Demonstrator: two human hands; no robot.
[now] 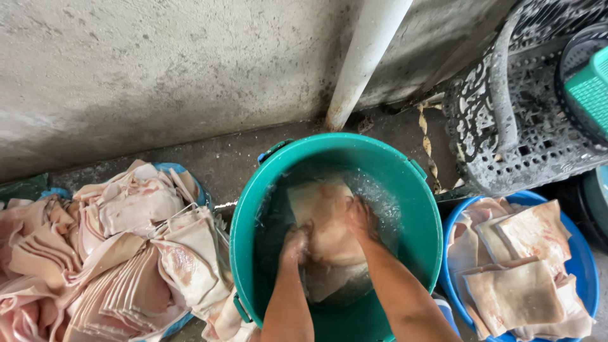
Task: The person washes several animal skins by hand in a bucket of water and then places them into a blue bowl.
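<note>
Pale pinkish pork skin slab (pixel 326 221) underwater in teal bucket (pixel 253 209), left hand (pixel 296 244) and right hand (pixel 362 218) both gripping it

A bucket (pixel 253 209) sits at lower centre, with a slab of pork skin (pixel 323 215) in its water. A heap of skins (pixel 107 253) fills the lower left; a basin (pixel 586 266) of skins lies lower right. A pipe (pixel 364 57) rises behind, a crate (pixel 525 126) upper right.

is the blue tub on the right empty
No, the blue tub is filled with pale slabs of pork skin stacked above its rim.
</note>
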